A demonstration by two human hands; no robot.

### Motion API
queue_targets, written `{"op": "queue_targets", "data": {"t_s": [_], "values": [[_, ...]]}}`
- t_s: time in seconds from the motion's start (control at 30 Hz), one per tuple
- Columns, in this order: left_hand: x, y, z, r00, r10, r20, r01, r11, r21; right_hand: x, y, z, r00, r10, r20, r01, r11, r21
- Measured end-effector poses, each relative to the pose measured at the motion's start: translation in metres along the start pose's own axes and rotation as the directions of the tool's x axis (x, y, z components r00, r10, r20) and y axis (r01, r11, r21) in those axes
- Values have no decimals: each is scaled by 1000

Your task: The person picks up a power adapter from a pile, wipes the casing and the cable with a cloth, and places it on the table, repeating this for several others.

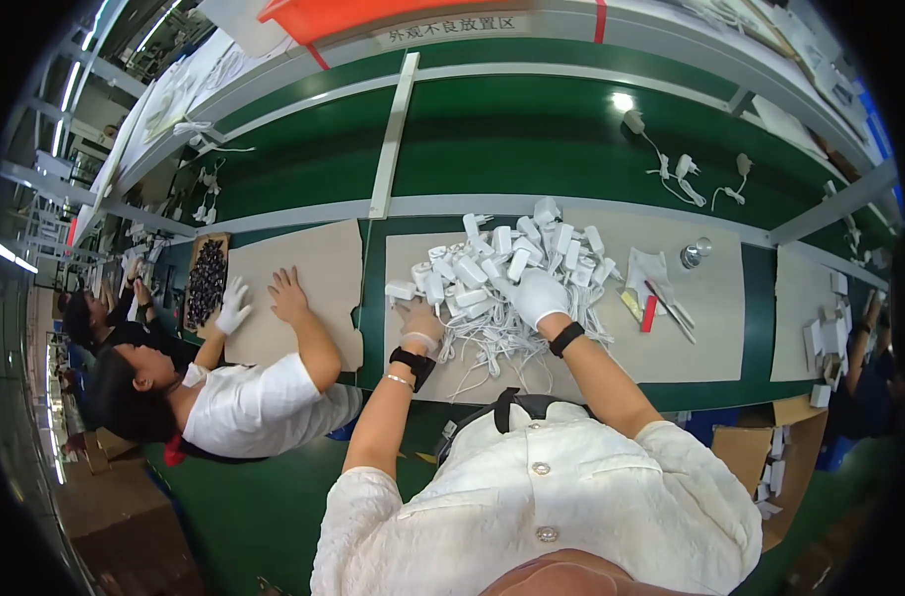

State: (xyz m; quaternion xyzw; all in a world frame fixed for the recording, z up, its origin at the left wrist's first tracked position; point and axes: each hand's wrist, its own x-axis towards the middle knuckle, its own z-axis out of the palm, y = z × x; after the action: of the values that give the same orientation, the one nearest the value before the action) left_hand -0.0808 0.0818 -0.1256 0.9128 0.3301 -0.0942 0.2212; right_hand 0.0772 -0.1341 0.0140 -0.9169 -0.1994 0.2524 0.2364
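A heap of white power adapters [469, 270] with thin white cables [487, 343] lies on a tan sheet [691, 348] in front of me. At the heap's near left edge is my left hand [419, 323], its fingertips close against a white adapter [401, 290]; whether they grip it is unclear. My right hand [540, 298], in a white glove, rests over the right part of the heap. Its fingers reach leftward across the adapters, apart from one another, and nothing shows in their grasp. Some adapters under it are hidden.
To the right lie a red-handled tool [650, 314], a pale cloth [649, 268] and a clear glass bottle [696, 252]. On my left, a co-worker's arms reach over another tan sheet [303, 248] beside a tray of dark parts [207, 278]. An open carton [800, 437] stands lower right.
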Motion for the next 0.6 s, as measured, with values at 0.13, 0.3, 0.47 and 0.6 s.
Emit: {"op": "queue_targets", "data": {"t_s": [0.13,0.3,0.47,0.6], "values": [[1,-18,-24,987,158,-30,-156,986,50,14,22,38,986,-119,-113,145,956,255],[-62,77,-134,962,105,251,-122,991,55,10,57,41,992,46,-122,45,756,653],[-136,154,-188,799,519,-304,-589,577,-565,-87,11,-30,740,-526,-419,575,818,-11],[-170,189,-212,746,644,-170,-372,190,-909,-137,-26,-77,464,-681,-567,746,646,-164]]}}
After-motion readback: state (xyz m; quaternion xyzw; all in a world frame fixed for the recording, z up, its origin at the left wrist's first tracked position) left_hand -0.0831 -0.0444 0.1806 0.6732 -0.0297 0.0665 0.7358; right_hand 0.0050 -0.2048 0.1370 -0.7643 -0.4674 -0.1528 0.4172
